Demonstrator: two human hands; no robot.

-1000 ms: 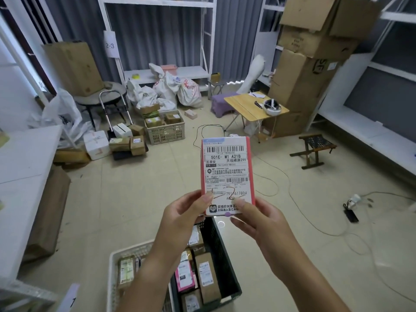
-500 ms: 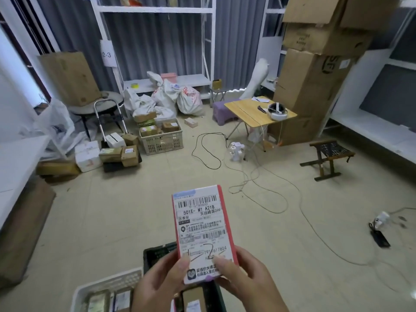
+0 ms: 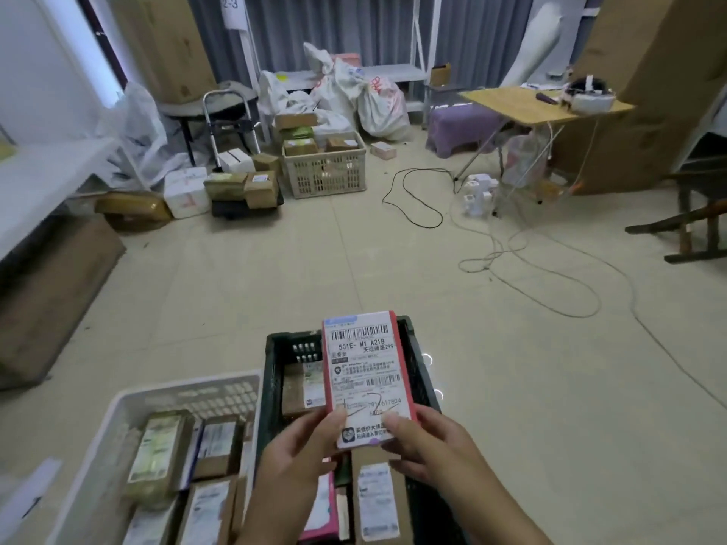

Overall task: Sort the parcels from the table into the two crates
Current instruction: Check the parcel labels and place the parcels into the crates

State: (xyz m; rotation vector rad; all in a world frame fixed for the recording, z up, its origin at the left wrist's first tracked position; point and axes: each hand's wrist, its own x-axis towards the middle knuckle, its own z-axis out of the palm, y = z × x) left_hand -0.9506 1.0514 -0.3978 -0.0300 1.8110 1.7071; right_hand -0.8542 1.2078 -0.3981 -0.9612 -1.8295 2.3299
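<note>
Red-edged parcel [image 3: 368, 377] pinched at its bottom edge by both hands [image 3: 299, 452] [image 3: 429, 446] over the black crate [image 3: 413, 340] — misreading the label would send it wrong.

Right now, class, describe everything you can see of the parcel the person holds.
The red-edged parcel is a flat, slim box, its face covered by a white shipping label with barcodes, printed text and pen scribbles. It is held upright over the black crate, pinched at its lower edge by the left hand and the right hand.
</note>
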